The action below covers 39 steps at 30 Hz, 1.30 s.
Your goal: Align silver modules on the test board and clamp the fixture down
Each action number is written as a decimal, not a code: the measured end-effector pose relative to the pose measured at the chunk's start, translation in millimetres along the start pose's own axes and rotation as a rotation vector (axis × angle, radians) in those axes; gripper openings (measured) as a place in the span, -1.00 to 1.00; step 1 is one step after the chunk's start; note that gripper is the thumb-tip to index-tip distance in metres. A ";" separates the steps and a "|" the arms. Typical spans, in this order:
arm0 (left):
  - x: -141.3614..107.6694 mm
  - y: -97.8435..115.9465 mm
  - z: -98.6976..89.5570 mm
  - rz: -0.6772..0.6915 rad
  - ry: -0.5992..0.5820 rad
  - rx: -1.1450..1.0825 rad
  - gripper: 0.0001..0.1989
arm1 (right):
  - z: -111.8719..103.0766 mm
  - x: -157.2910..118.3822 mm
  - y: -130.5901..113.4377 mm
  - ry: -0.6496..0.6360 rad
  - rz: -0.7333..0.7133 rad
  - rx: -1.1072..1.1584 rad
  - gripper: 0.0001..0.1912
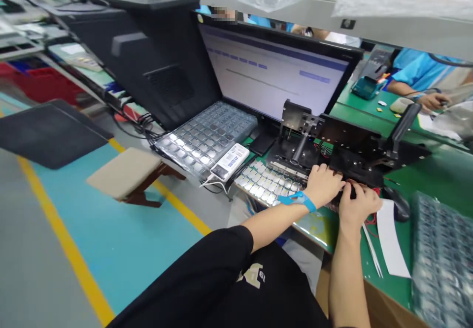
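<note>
Both hands work close together at the front of a black fixture [301, 148] on the green bench. My left hand [324, 185], with a blue strap [300, 200] at its wrist, rests at the fixture's front edge with fingers bent. My right hand [356, 202] is just beside it, thumb and fingers curled round something dark and small that I cannot make out. What lies under the left fingers is hidden. A sheet of silvery small parts [262, 180] lies to the left of my left hand. White tweezers [372, 250] lie below my right hand.
A monitor [273, 72] stands behind the fixture. Clear trays [209, 138] and a white device [231, 161] are at left. A black mouse [396, 204], white strip [391, 239] and another tray [441, 254] are at right. A person's hand [434, 101] shows across the bench.
</note>
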<state>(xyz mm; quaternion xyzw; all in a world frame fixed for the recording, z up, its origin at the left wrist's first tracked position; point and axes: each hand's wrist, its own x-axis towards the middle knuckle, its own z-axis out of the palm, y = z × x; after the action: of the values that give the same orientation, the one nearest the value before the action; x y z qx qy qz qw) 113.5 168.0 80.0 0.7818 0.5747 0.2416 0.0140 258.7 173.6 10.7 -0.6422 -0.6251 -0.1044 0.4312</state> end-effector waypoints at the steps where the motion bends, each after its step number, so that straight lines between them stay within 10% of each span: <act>1: 2.8 0.5 1.4 -0.010 -0.001 -0.001 -0.74 | 1.1 -1.5 0.4 0.009 -0.005 -0.003 -0.60; 7: 1.6 4.5 -4.2 -0.025 -0.039 -0.054 -0.73 | 5.0 -3.7 1.9 0.108 -0.007 0.036 -0.64; 12: -47.7 -26.0 -43.2 0.070 -0.145 -0.347 -0.77 | 3.7 -1.3 4.7 0.179 -0.100 0.138 -0.80; 17: -116.0 -141.7 -123.7 -0.080 -0.077 -0.500 -0.80 | -25.2 -4.6 -35.1 0.230 -0.380 0.283 -0.90; 22: -132.5 -304.5 -186.1 -0.703 0.290 -0.207 -0.70 | -52.6 -1.6 -164.1 -0.117 -0.658 0.721 -0.72; 28: -105.2 -420.0 -185.3 -1.009 0.339 0.002 -0.67 | 57.7 14.9 -325.3 -0.569 -0.538 0.908 -0.88; 33: -103.4 -441.2 -168.0 -1.052 0.317 0.050 -0.65 | 165.9 20.2 -401.0 -0.769 -0.536 0.748 -0.85; 39: -104.3 -445.9 -161.8 -1.038 0.260 0.096 -0.65 | 224.0 3.5 -451.9 -0.888 -0.587 0.583 -0.80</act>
<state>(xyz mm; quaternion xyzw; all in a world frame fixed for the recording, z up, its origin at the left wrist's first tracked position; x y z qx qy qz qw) -371.2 183.4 51.5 0.3581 0.8931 0.2711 0.0248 -234.9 260.1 68.6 -0.2806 -0.8991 0.2344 0.2405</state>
